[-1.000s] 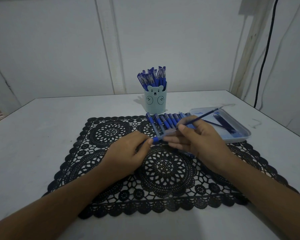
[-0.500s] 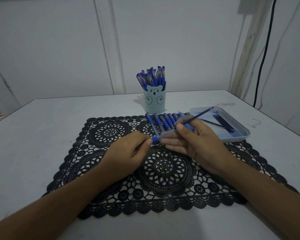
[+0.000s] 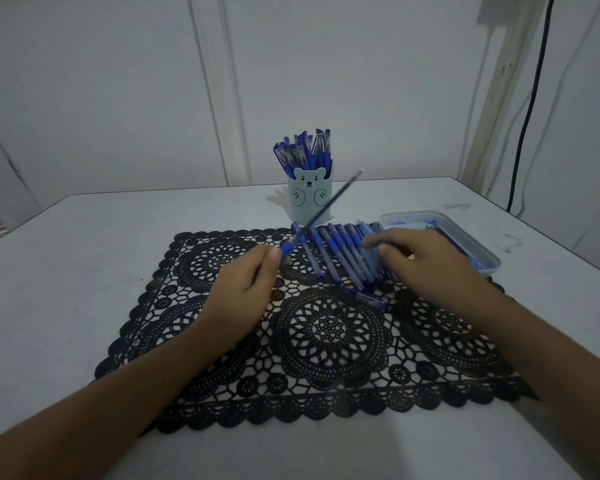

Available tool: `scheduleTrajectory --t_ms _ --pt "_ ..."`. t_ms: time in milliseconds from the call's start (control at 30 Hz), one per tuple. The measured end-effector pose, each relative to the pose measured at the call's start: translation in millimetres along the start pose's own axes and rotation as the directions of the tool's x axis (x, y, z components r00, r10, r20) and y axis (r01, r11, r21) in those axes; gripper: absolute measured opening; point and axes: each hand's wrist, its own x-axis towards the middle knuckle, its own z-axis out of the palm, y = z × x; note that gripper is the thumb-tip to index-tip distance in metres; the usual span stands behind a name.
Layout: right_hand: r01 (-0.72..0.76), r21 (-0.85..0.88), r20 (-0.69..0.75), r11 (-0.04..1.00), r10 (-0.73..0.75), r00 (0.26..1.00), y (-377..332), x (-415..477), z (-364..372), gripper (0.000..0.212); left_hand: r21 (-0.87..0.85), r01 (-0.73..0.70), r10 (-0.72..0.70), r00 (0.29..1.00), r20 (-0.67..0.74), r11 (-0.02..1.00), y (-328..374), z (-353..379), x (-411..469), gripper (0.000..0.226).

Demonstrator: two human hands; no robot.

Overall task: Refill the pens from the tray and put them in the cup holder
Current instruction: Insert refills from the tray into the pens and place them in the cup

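Note:
My left hand [image 3: 243, 296] pinches a blue grip piece [image 3: 286, 249] with a thin refill [image 3: 329, 206] sticking out of it, slanting up toward the bear-faced cup holder [image 3: 309, 202], which is full of blue pens. My right hand [image 3: 426, 265] hovers over the right end of a row of blue pens [image 3: 333, 254] on the black lace mat [image 3: 326, 341]. Its fingers are stretched out and blurred, and I see nothing gripped in them. The clear plastic tray [image 3: 478, 251] lies just right of that hand.
A loose pen part [image 3: 369, 301] lies on the mat below the row. The white table ends at the wall behind the cup. A black cable [image 3: 523, 133] hangs down the wall at the right.
The hands have come apart. The refill, earlier in my right hand, now sits with the grip piece in my left hand, which moved left. My right hand dropped toward the row of pens.

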Motion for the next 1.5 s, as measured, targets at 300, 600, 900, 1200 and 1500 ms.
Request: scheduleTrajectory --t_ms 300,600,900,1200,1500 --pt "0.314 -0.242 0.32 0.918 -0.23 0.919 1 -5 14 0.036 -0.015 0.005 -0.006 0.999 -0.036 1.0 3 0 -2 0.026" --pt "0.311 -0.107 0.181 0.944 -0.289 0.94 -3 -11 27 0.017 0.032 -0.032 0.032 0.999 -0.001 0.999 3 0 -2 0.021" --pt "0.041 0.723 0.009 0.689 -0.069 0.998 -22 -13 21 0.015 0.246 -0.16 0.106 0.97 0.219 0.956 1 3 -6 0.024" --pt "0.085 0.643 0.007 0.761 -0.116 0.993 -24 -16 24 0.021 0.262 -0.208 0.147 0.961 0.234 0.943 -1 3 -6 0.028" --pt "0.059 0.59 0.048 0.805 -0.108 0.993 -23 -18 30 0.019 0.256 -0.231 0.171 0.956 0.237 0.939 -1 3 -6 0.033"
